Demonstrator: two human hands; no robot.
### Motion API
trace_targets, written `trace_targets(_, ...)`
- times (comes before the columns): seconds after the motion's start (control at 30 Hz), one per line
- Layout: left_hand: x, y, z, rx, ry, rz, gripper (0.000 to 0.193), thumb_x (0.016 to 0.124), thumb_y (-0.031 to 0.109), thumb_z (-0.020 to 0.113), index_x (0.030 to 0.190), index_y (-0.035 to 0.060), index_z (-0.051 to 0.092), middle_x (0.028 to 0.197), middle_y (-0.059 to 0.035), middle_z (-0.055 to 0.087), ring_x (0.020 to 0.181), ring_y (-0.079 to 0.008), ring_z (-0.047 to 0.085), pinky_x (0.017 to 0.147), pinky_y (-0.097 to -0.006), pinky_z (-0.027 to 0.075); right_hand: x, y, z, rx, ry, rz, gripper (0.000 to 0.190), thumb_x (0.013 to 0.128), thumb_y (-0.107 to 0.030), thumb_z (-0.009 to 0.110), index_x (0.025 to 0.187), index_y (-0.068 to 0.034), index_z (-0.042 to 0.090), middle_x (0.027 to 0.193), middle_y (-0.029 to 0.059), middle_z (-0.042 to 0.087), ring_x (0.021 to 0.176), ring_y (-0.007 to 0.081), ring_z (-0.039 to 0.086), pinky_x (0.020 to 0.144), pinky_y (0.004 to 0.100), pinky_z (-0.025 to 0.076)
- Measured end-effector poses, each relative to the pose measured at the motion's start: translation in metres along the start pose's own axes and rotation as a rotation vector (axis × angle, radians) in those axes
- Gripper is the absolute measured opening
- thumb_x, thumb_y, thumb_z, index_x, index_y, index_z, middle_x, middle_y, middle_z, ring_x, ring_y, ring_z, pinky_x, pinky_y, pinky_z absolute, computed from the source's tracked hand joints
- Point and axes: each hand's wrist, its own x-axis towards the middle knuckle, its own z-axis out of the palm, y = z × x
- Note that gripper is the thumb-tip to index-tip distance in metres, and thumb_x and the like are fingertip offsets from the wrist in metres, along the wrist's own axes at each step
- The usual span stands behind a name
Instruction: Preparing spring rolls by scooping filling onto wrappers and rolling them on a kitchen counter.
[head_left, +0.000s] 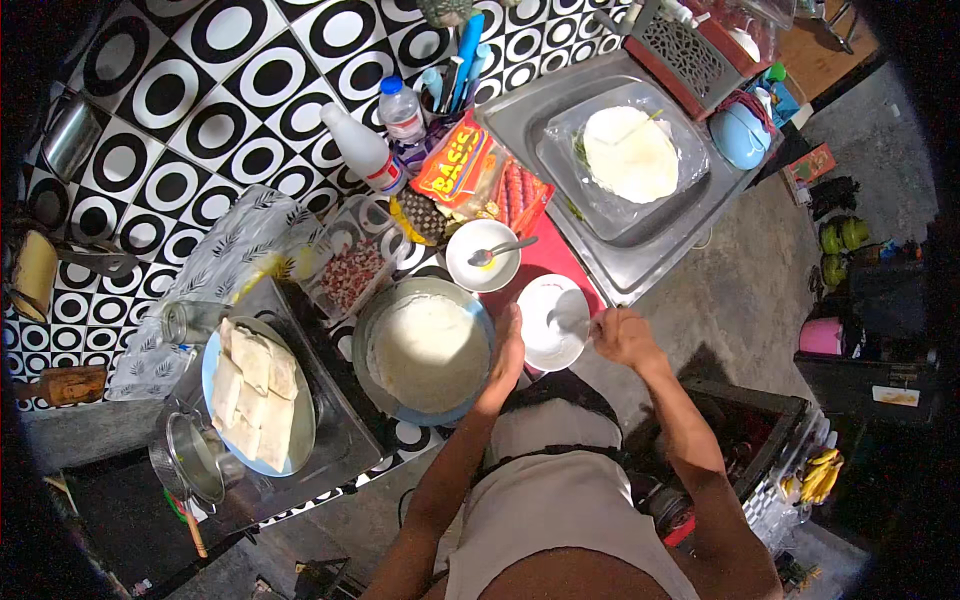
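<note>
A white bowl (534, 330) with a little white paste in it sits on a red board (559, 247) in front of me. My left hand (508, 351) is cupped against its left side. On the right, my right hand (628, 336) is closed round the handle of a spoon (564, 321) that dips into this bowl; the fingers hide most of the handle. Just left of my left hand stands a large basin (365, 367) of pale flour-like powder. Behind the white bowl, a second white bowl (457, 276) carries a spoon (501, 252) and something yellow.
Folded wrappers (251, 397) lie on a blue plate (306, 450) over the stove at left. A plastic tub (319, 277) holds diced pink meat. Seasoning packets (469, 169) and bottles (360, 146) stand behind. Round white sheets (630, 154) lie in the steel sink (517, 124).
</note>
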Motion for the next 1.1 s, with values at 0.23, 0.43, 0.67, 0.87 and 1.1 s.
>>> trace_targets(0.23, 0.005, 0.000, 0.002, 0.063, -0.034, 0.042, 0.057, 0.094, 0.046, 0.034, 0.126, 0.0012, 0.048, 0.128, -0.0196, 0.047, 0.118, -0.0297, 0.043, 0.101, -0.0372, 0.030, 0.032, -0.045, -0.041, -0.026, -0.110, 0.161, 0.014, 0.077, -0.018, 0.055, 0.078, -0.004, 0.058, 0.070, 0.0188, 0.062, 0.066, 0.0362, 0.062, 0.056, 0.0463, 0.049)
trace_targets(0.43, 0.003, 0.005, 0.006, 0.101, 0.034, -0.014, 0.053, 0.093, 0.042, 0.035, 0.125, 0.0012, 0.048, 0.122, -0.0178, 0.053, 0.116, -0.0277, 0.046, 0.100, -0.0369, 0.032, 0.012, -0.063, -0.043, 0.015, -0.309, -0.009, 0.024, 0.071, -0.017, 0.060, 0.091, -0.004, 0.059, 0.073, 0.0179, 0.064, 0.069, 0.0348, 0.064, 0.061, 0.0439, 0.051)
trace_targets(0.67, 0.007, 0.004, 0.007, 0.024, -0.046, 0.053, 0.051, 0.093, 0.039, 0.036, 0.125, 0.0014, 0.048, 0.123, -0.0193, 0.052, 0.115, -0.0285, 0.047, 0.099, -0.0377, 0.032, 0.020, -0.049, -0.053, -0.007, -0.103, 0.228, 0.017, 0.071, -0.015, 0.060, 0.085, -0.005, 0.057, 0.065, 0.0171, 0.062, 0.064, 0.0365, 0.062, 0.057, 0.0464, 0.049)
trace_targets(0.87, 0.007, 0.002, 0.010, 0.145, 0.020, -0.001, 0.051, 0.093, 0.039, 0.034, 0.125, 0.0021, 0.048, 0.124, -0.0195, 0.050, 0.119, -0.0268, 0.042, 0.099, -0.0391, 0.031, -0.005, -0.083, -0.047, 0.064, -0.239, -0.065, 0.036, 0.069, -0.016, 0.061, 0.102, 0.000, 0.057, 0.074, 0.0187, 0.064, 0.069, 0.0316, 0.065, 0.060, 0.0429, 0.051)
trace_targets(1.1, 0.008, 0.007, 0.010, 0.088, 0.020, -0.013, 0.052, 0.093, 0.041, 0.033, 0.127, 0.0041, 0.048, 0.128, -0.0178, 0.047, 0.119, -0.0299, 0.041, 0.102, -0.0392, 0.028, 0.018, -0.042, -0.049, -0.049, -0.162, 0.225, 0.035, 0.072, -0.016, 0.060, 0.106, -0.006, 0.056, 0.066, 0.0162, 0.062, 0.065, 0.0344, 0.063, 0.058, 0.0447, 0.050)
